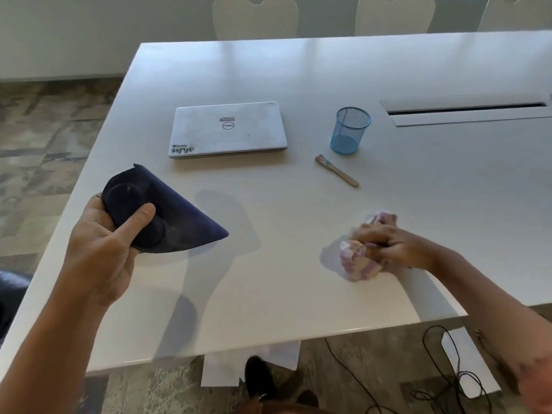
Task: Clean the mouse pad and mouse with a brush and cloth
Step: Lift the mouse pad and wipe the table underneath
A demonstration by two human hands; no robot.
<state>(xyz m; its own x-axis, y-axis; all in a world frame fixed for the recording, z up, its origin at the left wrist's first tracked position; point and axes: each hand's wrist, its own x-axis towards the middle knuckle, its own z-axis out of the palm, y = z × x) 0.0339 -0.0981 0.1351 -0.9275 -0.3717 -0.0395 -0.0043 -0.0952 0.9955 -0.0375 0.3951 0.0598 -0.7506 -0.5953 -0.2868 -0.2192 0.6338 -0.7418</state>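
Left hand [101, 252] grip grasps mouse pad [167, 216] aloft; right hand [385, 243] clenches cloth [358, 264] on desk [298, 85], rightward, apart.

Two bare forearms without sleeves, no rings or watch visible, black shoe [259, 379] below

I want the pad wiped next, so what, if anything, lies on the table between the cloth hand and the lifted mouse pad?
Nothing visible does. The right hand grips the cloth on the table; only bare tabletop separates it from the mouse pad held up in the left hand. The brush lies farther back.
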